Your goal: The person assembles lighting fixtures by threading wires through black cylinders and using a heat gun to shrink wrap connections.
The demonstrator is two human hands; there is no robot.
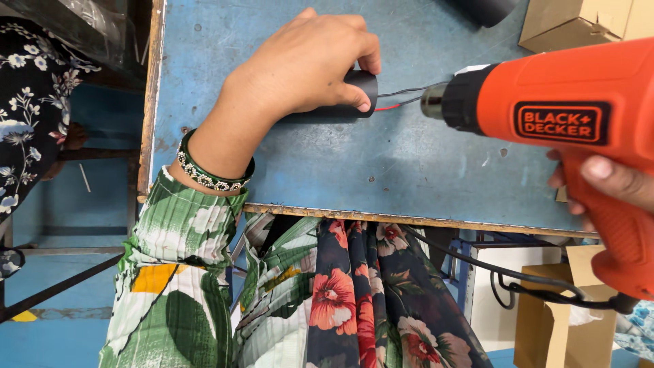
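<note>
Left hand (300, 65) is pressing down on a black cylinder (354, 92) lying on the blue table (354, 163), fingers curled over it. Right hand (606, 180) is gripping an orange heat gun (565, 116); nozzle is pointing at the cylinder's wired end, just beside it.

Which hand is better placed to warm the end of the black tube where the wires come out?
Right hand: it grips the orange heat gun, whose nozzle already points at the wires. The left hand is busy pinning the black tube on the table.
</note>
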